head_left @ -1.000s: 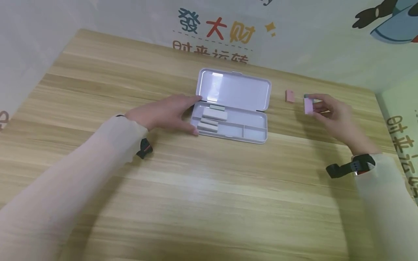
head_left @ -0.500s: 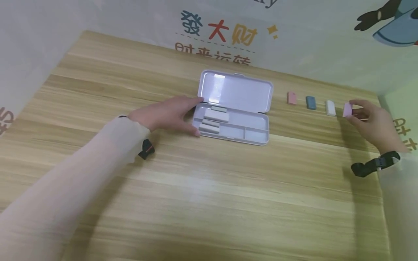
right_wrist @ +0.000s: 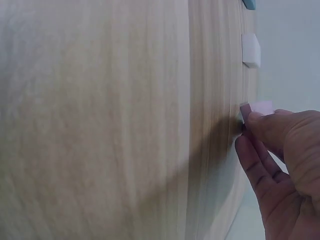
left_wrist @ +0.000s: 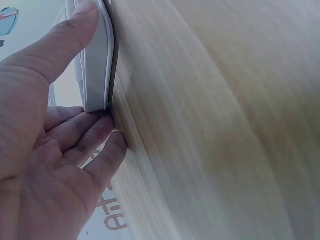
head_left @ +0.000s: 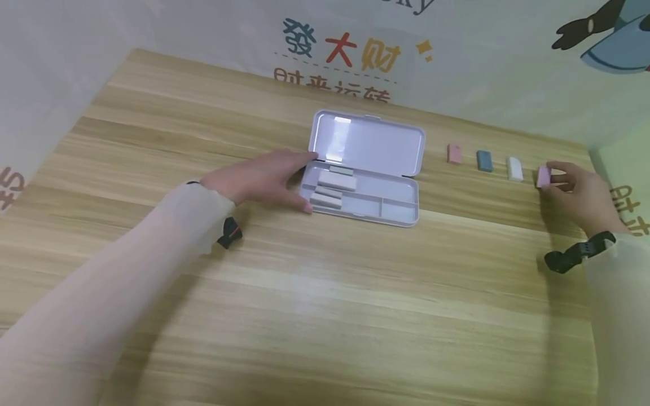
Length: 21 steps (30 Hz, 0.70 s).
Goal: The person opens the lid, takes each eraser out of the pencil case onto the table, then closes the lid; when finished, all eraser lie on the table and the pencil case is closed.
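A pale lilac case (head_left: 376, 148), pink block (head_left: 454, 154), slate-blue block (head_left: 484, 161), white block (head_left: 514, 169) and light-purple block (head_left: 543, 176) show against a tan desk (head_left: 345, 316) streaked with darker wood grain, along with cream sleeves (head_left: 152, 248), black straps (head_left: 558, 261) and a pale wall (head_left: 203, 34) with blue, red, yellow and brown lettering (head_left: 339, 46).

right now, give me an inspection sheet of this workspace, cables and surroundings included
Surface: wood-grain table, streaked light and dark
Job's things: open pencil case, pale blocks inside; pink block, blue block, white block in a row, lilac block at its right end
Clutter: nothing seen
Hands: left hand holds the pencil case's left end; right hand pinches the lilac block
Cables: nothing seen
Surroundings: backdrop with Chinese characters and a partial cartoon
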Motion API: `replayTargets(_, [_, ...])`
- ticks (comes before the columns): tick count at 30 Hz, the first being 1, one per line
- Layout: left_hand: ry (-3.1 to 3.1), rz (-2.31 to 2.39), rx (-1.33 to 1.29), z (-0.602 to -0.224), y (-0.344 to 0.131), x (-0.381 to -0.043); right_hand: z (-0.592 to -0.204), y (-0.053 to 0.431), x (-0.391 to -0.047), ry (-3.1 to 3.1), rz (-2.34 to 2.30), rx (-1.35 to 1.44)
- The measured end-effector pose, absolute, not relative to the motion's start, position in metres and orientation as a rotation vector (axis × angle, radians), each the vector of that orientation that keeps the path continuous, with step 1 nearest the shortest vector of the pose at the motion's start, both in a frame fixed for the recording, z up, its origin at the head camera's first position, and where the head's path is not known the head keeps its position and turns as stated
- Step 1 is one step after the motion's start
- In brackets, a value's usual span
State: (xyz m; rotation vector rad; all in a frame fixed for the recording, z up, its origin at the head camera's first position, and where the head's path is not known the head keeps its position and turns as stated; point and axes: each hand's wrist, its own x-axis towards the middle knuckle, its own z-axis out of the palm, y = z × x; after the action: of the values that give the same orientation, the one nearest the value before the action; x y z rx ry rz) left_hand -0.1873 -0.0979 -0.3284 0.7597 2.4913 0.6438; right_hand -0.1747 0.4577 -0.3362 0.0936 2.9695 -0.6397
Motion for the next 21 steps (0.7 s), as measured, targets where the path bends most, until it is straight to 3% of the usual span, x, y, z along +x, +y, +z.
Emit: replayTargets(21, [2.506, 0.642, 0.789, -0.329, -0.098, -0.187, -0.340, 0.466, -0.186, 2.910, -0.558, 0.087])
